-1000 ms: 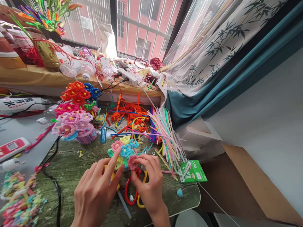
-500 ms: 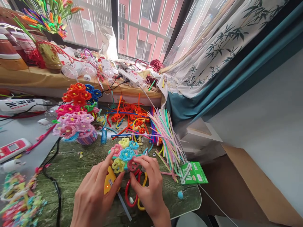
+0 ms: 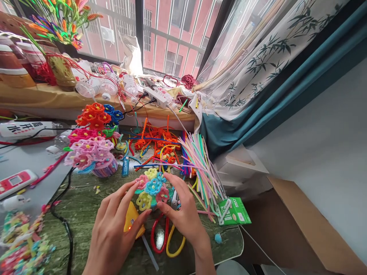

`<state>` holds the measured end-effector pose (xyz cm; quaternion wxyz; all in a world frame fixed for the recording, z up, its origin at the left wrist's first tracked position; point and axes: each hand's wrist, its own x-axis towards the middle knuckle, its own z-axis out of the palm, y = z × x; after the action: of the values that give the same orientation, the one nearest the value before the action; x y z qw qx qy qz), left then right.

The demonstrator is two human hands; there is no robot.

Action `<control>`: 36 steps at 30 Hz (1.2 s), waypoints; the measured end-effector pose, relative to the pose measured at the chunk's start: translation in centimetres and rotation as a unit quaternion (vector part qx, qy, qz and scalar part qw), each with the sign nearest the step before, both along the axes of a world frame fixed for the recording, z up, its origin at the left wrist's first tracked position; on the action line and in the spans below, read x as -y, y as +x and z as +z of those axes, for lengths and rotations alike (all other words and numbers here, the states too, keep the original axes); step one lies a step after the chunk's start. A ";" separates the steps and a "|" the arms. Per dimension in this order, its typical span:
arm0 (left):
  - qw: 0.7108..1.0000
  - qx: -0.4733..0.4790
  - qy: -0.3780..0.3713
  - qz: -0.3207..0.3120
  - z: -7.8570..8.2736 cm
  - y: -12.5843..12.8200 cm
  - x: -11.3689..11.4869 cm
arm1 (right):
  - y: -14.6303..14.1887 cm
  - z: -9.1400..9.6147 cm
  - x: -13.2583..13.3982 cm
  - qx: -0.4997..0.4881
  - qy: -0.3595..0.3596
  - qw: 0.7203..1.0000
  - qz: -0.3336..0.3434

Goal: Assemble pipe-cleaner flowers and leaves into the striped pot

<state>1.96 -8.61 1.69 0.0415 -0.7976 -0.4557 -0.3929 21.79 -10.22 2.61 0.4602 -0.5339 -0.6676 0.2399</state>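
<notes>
A small bouquet of pipe-cleaner flowers [image 3: 151, 188], pink, blue and yellow, stands on the green table [image 3: 86, 202] between my hands. My left hand [image 3: 114, 225] cups its left side with the fingers curled round it. Cupping the right side is my right hand [image 3: 182, 208], fingertips on the pink flower. A yellow glue gun [image 3: 132, 221] lies just under my left fingers. Red and yellow scissors [image 3: 164, 238] lie below the bouquet, partly under my right hand.
Finished flower bouquets [image 3: 90, 147] stand at the left, loose pipe cleaners [image 3: 197, 160] fan out at the right, and a green carton [image 3: 233, 211] lies near the table edge. A black cable [image 3: 67, 229] crosses the left side. The windowsill [image 3: 71, 97] behind holds bottles and a power strip.
My hands have moved up round the bouquet: the right hand shifted from the pink flower's front to wrap the right side, uncovering the scissors; the left fingers closed in on the left side.
</notes>
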 end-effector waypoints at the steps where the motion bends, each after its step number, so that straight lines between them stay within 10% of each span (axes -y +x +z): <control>1: 1.000 -0.006 0.004 0.005 0.0 0.0 0.0 | -0.1 0.0 -0.1 0.004 0.003 1.000 -0.001; 36: 0.997 0.039 -0.059 0.023 -0.5 -2.2 0.4 | -1.0 -1.9 2.2 -0.115 0.009 0.980 -0.160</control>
<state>-0.20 -9.01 1.20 -0.0148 -0.7720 -0.4979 -0.3949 20.81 -12.40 0.71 0.5711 -0.5986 -0.5184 0.2163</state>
